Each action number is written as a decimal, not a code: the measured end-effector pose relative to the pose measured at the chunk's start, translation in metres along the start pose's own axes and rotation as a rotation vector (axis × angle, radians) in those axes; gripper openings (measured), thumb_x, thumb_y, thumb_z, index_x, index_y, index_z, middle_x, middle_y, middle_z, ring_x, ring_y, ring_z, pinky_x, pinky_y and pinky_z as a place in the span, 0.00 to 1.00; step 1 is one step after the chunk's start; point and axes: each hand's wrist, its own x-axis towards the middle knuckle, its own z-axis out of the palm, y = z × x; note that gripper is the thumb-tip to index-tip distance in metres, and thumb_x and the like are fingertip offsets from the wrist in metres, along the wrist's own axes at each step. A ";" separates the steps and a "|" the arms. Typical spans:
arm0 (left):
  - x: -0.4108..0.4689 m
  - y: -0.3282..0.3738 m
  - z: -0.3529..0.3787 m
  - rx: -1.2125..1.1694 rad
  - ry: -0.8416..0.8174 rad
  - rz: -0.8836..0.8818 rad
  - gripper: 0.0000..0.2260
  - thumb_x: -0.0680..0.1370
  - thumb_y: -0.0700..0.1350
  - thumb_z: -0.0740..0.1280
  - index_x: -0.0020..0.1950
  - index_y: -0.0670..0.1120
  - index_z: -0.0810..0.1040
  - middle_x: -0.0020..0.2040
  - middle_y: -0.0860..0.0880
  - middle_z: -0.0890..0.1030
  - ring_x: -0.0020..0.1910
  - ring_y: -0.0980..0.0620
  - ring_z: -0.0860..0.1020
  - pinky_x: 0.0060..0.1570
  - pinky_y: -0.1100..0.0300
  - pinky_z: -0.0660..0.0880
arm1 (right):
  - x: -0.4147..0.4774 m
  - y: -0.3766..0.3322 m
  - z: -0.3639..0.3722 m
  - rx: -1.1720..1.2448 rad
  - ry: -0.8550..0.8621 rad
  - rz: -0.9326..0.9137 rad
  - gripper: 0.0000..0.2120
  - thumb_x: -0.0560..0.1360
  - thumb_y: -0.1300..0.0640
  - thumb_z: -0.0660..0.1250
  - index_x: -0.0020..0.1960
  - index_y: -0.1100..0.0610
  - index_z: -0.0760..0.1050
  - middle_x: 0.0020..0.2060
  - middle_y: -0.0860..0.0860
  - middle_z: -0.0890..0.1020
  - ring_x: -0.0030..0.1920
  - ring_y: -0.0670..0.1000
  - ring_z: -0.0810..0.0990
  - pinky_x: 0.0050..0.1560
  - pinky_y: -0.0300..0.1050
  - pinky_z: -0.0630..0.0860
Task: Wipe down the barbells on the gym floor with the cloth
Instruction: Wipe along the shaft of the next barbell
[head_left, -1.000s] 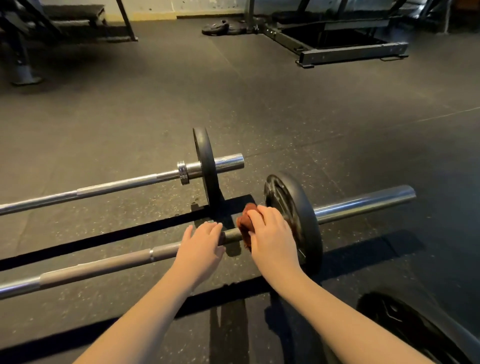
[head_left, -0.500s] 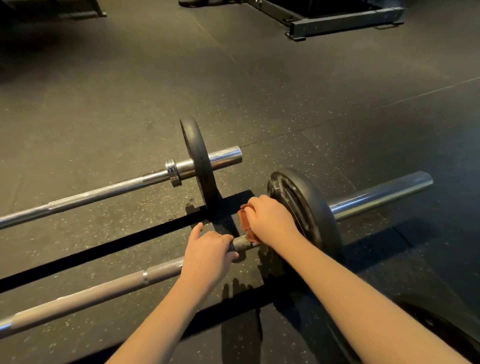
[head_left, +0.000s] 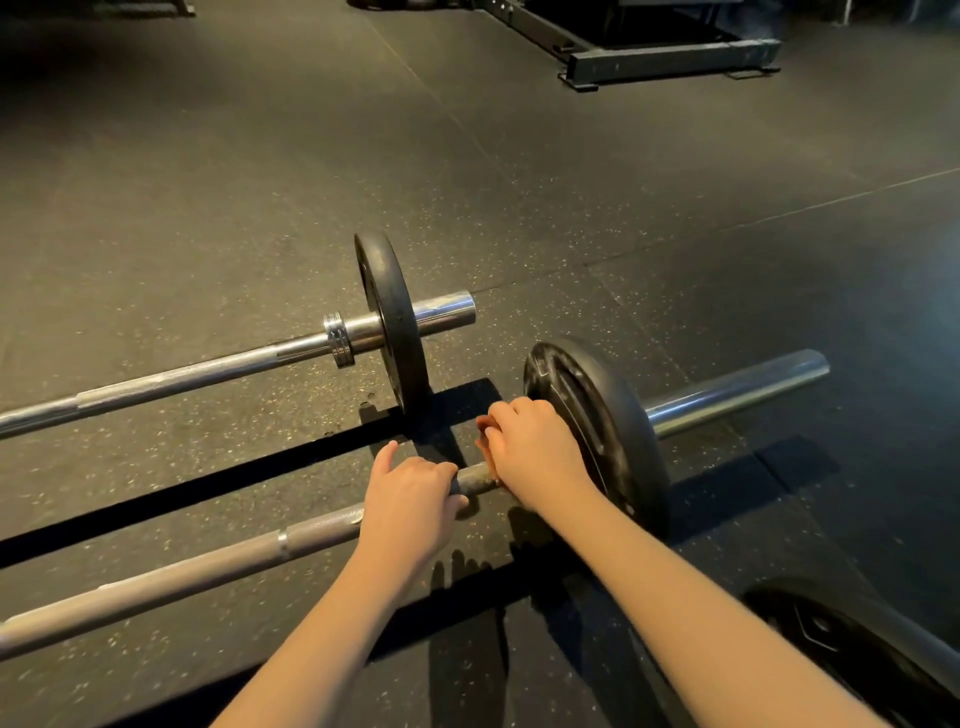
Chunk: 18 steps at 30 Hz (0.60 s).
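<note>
Speckled rubber gym floor (head_left: 208, 182) lies open across the upper frame. Lower centre, the left hand (head_left: 410, 501) wraps the near barbell (head_left: 208, 566); the right hand (head_left: 535, 452) grips a reddish cloth (head_left: 484, 426) on it beside its plate (head_left: 618, 421).

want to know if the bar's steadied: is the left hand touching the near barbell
Touching. The head view shows the left hand on the near barbell, its fingers curled over the shaft with no gap, beside the cloth.

The right hand (head_left: 535, 452) covers most of the cloth (head_left: 483, 431); only a reddish edge shows. The near barbell (head_left: 208, 566) and far barbell (head_left: 182, 376) run off left; a near-right plate (head_left: 831, 639) is cropped.
</note>
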 end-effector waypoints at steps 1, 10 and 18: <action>-0.001 0.000 0.000 0.000 0.003 0.001 0.11 0.79 0.55 0.61 0.57 0.54 0.77 0.53 0.55 0.81 0.59 0.55 0.75 0.73 0.52 0.48 | -0.020 0.001 0.008 0.012 0.085 -0.019 0.14 0.80 0.50 0.57 0.63 0.52 0.71 0.61 0.52 0.75 0.63 0.53 0.72 0.63 0.47 0.71; -0.006 0.002 0.003 -0.036 0.063 -0.024 0.10 0.80 0.54 0.60 0.57 0.54 0.75 0.54 0.55 0.80 0.62 0.54 0.73 0.73 0.50 0.47 | -0.015 -0.008 0.005 -0.103 0.179 -0.097 0.13 0.80 0.50 0.59 0.62 0.51 0.72 0.59 0.50 0.77 0.61 0.52 0.72 0.61 0.48 0.70; -0.031 -0.026 0.010 -0.189 0.100 -0.052 0.22 0.81 0.52 0.61 0.74 0.52 0.64 0.72 0.54 0.69 0.76 0.53 0.57 0.74 0.48 0.40 | -0.051 0.003 0.024 -0.138 0.242 -0.244 0.19 0.69 0.59 0.73 0.60 0.55 0.77 0.62 0.53 0.77 0.67 0.57 0.73 0.69 0.54 0.69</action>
